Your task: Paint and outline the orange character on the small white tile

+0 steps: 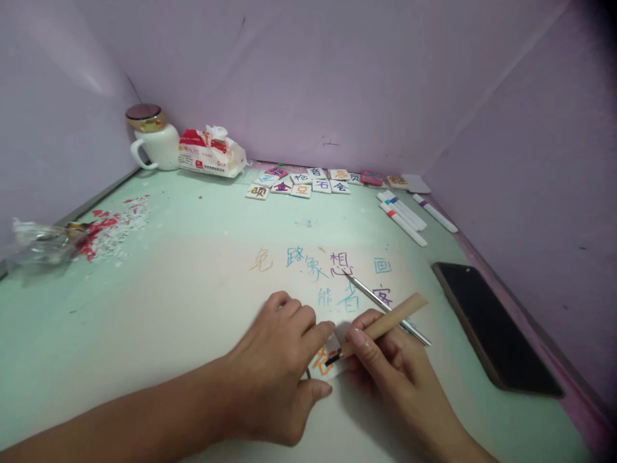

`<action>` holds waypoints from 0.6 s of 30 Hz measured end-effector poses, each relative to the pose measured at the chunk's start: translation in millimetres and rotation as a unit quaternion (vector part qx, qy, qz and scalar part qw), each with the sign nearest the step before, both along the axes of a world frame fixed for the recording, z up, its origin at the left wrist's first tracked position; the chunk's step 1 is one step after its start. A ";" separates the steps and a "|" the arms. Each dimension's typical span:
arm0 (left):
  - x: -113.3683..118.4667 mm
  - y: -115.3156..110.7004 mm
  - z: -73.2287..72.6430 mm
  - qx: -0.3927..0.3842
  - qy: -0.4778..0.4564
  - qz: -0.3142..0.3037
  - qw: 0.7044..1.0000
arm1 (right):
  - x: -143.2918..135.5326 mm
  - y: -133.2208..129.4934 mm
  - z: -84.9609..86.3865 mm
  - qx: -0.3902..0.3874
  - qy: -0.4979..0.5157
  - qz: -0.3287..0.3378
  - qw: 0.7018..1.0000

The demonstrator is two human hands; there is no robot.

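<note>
A small white tile with an orange character [322, 364] lies on the table right in front of me, partly covered by my fingers. My left hand [284, 360] grips the tile's left side between thumb and fingers. In my right hand [385, 360] is a wooden-handled carving knife [398, 315], held like a pen, its dark blade tip touching the orange strokes. Just beyond my right hand, a slim silver craft knife [373, 297] lies slanting across characters written on the tabletop [193, 283].
Several lettered tiles [301, 190] stand near the back wall, beside a tissue pack [212, 154] and a lidded white mug [161, 146]. White markers [403, 222] and a phone [494, 328] lie at right. Red and white shavings [113, 225] and a crumpled plastic bag [45, 243] are at left.
</note>
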State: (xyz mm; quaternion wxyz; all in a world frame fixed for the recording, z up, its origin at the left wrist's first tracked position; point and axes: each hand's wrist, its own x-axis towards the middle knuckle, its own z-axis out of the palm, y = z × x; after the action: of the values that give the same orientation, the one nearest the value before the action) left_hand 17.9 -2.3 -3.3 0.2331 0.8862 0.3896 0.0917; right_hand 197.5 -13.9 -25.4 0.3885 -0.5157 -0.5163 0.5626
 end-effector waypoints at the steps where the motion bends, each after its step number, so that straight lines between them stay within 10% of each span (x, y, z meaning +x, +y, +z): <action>1: 0.2 0.0 0.4 0.000 0.000 -0.001 1.000 | -0.2 0.3 0.5 -0.002 0.004 0.008 1.000; 18: -1.0 0.5 -0.8 0.003 -0.023 -0.002 1.000 | 2.8 -0.3 3.9 -0.024 0.067 0.016 0.997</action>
State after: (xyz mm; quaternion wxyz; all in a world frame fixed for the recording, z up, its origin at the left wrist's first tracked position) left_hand 16.9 -1.8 -4.1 0.2396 0.8853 0.3823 0.1126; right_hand 200.3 -14.2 -21.5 0.4003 -0.4777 -0.4839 0.6144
